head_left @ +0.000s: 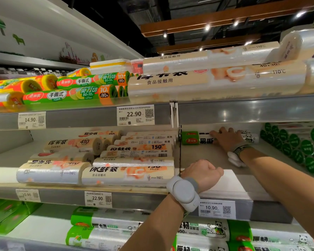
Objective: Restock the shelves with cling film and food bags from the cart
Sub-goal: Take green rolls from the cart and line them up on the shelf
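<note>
Supermarket aisle, steel shelving in tiers, middle shelf (216,154) mostly bare in its right bay, past the wire divider (179,151). Cream food-bag rolls (127,171) stacked full in the left bay; green-capped rolls (301,147) end-on at far right. At the back of the bare bay, one panda-print cling film roll (190,138), lying crosswise, green band at its left end. Right hand (225,140) palm-down on its middle, fingers reaching over the top; wrapped round or only pressing, cannot tell. Left hand (204,173) at the shelf front just beside the divider, knuckles up, fingers folded out of sight; holding anything or not, cannot tell. Cart not in view. Probably light, stiff along a card core, slick in its film wrap, prone to rolling on bare steel. Best taken round the middle with a full span, or steadied at both ends; no pinching of loose wrap.
</note>
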A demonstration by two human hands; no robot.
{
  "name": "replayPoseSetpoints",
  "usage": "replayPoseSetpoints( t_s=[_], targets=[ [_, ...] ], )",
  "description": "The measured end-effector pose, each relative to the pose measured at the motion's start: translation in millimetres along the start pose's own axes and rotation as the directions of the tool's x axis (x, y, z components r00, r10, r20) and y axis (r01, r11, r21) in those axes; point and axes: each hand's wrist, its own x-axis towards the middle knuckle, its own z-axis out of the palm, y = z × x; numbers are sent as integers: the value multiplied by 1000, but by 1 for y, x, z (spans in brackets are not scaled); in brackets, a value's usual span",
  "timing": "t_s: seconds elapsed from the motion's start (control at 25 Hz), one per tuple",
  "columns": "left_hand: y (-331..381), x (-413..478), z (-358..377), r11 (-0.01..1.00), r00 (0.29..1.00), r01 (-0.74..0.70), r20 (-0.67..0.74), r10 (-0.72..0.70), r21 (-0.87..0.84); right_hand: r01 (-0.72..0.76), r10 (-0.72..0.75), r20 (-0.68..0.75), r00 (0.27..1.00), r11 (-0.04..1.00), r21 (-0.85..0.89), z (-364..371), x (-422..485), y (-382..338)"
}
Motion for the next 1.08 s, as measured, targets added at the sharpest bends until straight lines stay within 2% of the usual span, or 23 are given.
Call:
replayPoseSetpoints(
  t_s=[0.2,0.36,0.4,0.52,0.56,0.68,0.76,0.88,1.0,1.08],
  targets=[
    [-5,0,0,990,978,-59,-207,32,-129,-38,40,-28,999,997,62,-12,-6,-2],
    [-9,-1,-4,925,945,-5,-305,-120,-380,-122,133,-41,990,971,205,-33,-42,-18],
    [-4,-5,-5,935,935,2,-331,-127,-353,-119,123,-1,992,961,251,-43,-63,-19],
    [18,-19,-6,991,912,-47,-410,-9,-126,-26,-19,105,994,911,412,-78,-134,-21],
    [29,-26,-2,985,912,-90,-409,23,-146,-17,-35,103,994,884,467,-87,-159,-20],
    [64,-47,19,905,915,-200,-401,36,-375,111,0,-176,984,778,619,-104,-210,-14],
    [89,-62,39,843,928,-223,-372,30,-489,114,78,-226,971,679,725,-102,-249,4],
    [115,-83,82,777,960,-232,-267,86,-585,19,208,-145,967,509,860,-85,-322,39],
    [138,-110,146,757,977,-175,-16,213,-630,-128,315,10,949,356,926,-44,-405,80],
    [149,-129,201,766,948,-111,165,273,-633,-269,357,140,924,343,900,-6,-462,110]
  ],
)
